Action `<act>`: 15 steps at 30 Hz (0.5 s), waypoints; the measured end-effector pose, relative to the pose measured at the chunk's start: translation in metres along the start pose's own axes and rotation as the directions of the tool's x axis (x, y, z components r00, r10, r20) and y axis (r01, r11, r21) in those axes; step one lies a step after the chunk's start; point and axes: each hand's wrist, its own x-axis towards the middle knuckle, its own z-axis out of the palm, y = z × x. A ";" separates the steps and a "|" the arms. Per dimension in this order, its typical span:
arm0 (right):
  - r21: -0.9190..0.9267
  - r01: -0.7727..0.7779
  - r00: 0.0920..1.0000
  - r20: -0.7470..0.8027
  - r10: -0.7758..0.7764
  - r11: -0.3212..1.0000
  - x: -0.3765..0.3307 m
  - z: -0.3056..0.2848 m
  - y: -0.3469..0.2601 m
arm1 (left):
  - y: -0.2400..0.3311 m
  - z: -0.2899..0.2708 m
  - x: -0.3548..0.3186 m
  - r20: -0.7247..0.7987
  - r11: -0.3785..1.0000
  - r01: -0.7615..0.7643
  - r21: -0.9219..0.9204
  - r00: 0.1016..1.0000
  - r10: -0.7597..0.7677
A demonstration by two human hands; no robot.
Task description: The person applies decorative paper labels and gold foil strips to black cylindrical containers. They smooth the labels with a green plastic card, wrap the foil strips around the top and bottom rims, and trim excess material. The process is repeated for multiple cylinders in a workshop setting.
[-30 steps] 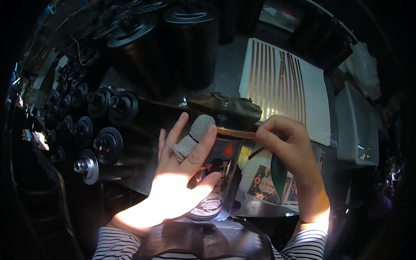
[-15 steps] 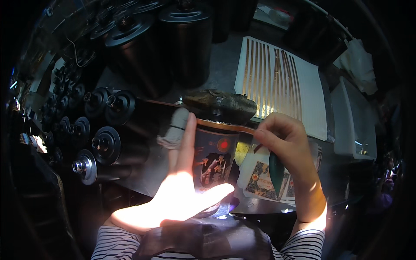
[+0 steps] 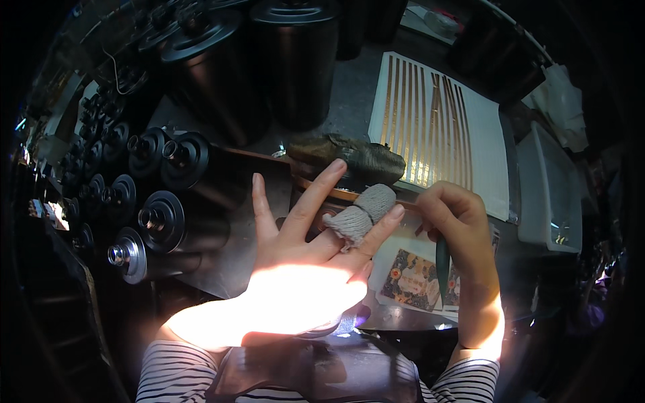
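Observation:
My left hand (image 3: 302, 269) is spread over a dark decorated bottle (image 3: 328, 215), hiding most of its picture. A grey knitted cover (image 3: 371, 207) wraps one of its fingers, and the fingertips reach a thin copper-gold strip (image 3: 346, 196) lying across the bottle near its top end. On the right, my right hand (image 3: 463, 225) pinches the strip's free end between thumb and forefinger. A slim green pointed tool (image 3: 443, 269) hangs down from that same hand. Just beyond the bottle's top lies a mottled dark brown block (image 3: 376, 164).
A white backing sheet (image 3: 494, 161) carries several copper-gold strips. Printed labels (image 3: 411, 279) lie under the right hand. At the right stands a pale plastic bin (image 3: 534, 188). Several black bottles (image 3: 164, 218) lie at the left; large black canisters (image 3: 295, 67) stand at the back.
My left hand has turned from holding the bottle's left side to spreading across its front, its covered finger swinging right toward the strip. My right hand has shifted slightly right, still pinching the strip.

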 end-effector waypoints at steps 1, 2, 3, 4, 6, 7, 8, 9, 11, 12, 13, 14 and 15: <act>0.012 -0.005 1.000 -0.001 0.005 1.000 0.001 0.000 -0.001 | 0.004 -0.001 0.004 -0.030 0.999 -0.009 -0.052 1.000 0.007; 0.012 0.015 1.000 -0.002 -0.015 1.000 0.001 0.002 -0.003 | 0.003 -0.003 0.009 -0.005 0.997 -0.041 -0.073 0.999 0.040; 0.005 0.017 1.000 0.001 -0.017 1.000 0.001 0.002 -0.003 | 0.002 -0.005 0.013 0.019 0.993 -0.072 -0.093 0.997 0.074; -0.002 0.020 1.000 0.004 -0.020 1.000 0.001 0.002 -0.003 | -0.001 -0.009 0.010 0.027 0.988 -0.030 -0.151 0.999 0.034; -0.028 0.006 0.999 -0.048 -0.007 1.000 0.000 0.003 -0.003 | -0.009 -0.005 -0.002 0.023 0.844 0.142 -0.517 0.988 -0.153; -0.038 0.018 0.999 -0.043 -0.019 0.999 0.000 0.004 -0.004 | -0.010 0.001 -0.011 0.008 0.597 0.199 -0.777 0.952 -0.307; -0.048 0.024 0.999 -0.035 -0.026 0.999 0.002 0.006 -0.004 | -0.004 0.011 -0.018 0.030 0.605 0.254 -0.755 0.934 -0.355; -0.055 0.034 0.999 -0.018 -0.035 0.998 0.002 0.008 -0.007 | 0.001 0.017 -0.023 0.048 0.612 0.313 -0.726 0.911 -0.409; -0.022 0.064 0.998 -0.007 -0.065 0.998 0.006 0.016 -0.010 | -0.017 0.024 -0.024 0.180 0.247 0.297 -0.922 0.896 -0.405; -0.007 0.081 0.997 0.000 -0.081 0.997 0.008 0.019 -0.011 | -0.020 0.027 -0.023 0.182 0.195 0.283 -0.939 0.891 -0.417; -0.022 0.088 0.996 -0.003 -0.088 0.996 0.008 0.019 -0.012 | -0.022 0.029 -0.022 0.184 0.143 0.267 -0.953 0.885 -0.428; -0.039 0.090 0.996 -0.015 -0.091 0.995 0.006 0.018 -0.011 | -0.023 0.028 -0.026 0.081 0.352 0.251 -0.902 0.898 -0.433; -0.055 0.093 0.995 -0.028 -0.094 0.994 0.004 0.016 -0.010 | -0.022 0.026 -0.033 -0.021 0.545 0.231 -0.806 0.909 -0.416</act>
